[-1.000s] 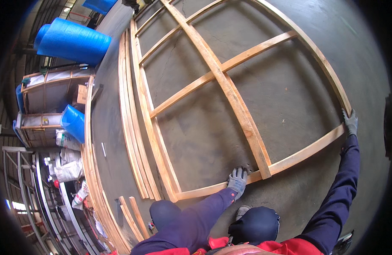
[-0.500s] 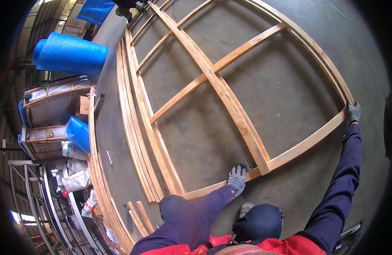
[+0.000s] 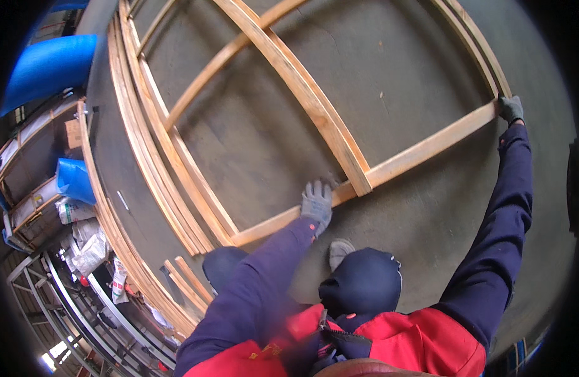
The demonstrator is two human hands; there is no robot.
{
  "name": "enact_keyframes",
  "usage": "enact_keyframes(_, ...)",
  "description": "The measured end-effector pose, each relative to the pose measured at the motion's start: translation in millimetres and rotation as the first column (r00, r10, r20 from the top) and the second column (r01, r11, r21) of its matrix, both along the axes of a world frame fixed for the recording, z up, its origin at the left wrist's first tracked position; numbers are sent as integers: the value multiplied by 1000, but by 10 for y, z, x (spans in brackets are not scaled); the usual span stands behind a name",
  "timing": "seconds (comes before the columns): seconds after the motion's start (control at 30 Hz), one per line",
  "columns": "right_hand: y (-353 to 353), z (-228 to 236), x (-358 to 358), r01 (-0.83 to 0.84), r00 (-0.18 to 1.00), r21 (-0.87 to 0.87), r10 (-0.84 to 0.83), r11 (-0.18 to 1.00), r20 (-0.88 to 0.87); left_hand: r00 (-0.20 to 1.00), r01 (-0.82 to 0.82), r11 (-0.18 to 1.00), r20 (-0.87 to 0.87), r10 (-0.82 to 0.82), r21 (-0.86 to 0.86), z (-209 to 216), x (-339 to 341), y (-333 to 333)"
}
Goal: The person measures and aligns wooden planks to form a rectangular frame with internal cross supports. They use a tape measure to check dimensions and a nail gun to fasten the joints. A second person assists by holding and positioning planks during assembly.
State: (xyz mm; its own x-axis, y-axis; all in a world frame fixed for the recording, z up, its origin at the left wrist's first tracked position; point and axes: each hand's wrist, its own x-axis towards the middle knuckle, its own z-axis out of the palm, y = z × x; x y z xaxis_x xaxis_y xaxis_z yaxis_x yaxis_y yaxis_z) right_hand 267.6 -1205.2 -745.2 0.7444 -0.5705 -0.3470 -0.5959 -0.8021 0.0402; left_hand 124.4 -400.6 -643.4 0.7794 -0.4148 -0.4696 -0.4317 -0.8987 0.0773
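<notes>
A large wooden frame of long slats with crosspieces stretches out ahead of me over the grey floor. Around its near rail, left of the middle slat, curls my left hand in a grey glove; the thumb side is blurred. My right hand, gloved too, is closed on the frame's near right corner, the arm reaching far out. A doubled slat forms the right side of the frame. The middle slat's near end juts slightly past the near rail. My bent knees are close behind this rail.
Long loose slats lie along the frame's left side, with short wood pieces nearer me. Farther left are another stack of slats, a blue foam roll, white sacks and metal racking.
My view has tilted down and nearer, so the frame and both hands appear higher and further left in the picture. Both hands keep their places on the wooden frame.
</notes>
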Motion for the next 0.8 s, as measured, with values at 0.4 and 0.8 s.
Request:
enact_keyframes(0.4,-158,91,-37,422,746,666,-653,615,131,999,3,1000,-40,-4,-28,103,58,-44)
enact_keyframes(0.8,1598,405,-251,398,490,201,-392,895,779,994,13,999,108,-10,-30,-60,2,4)
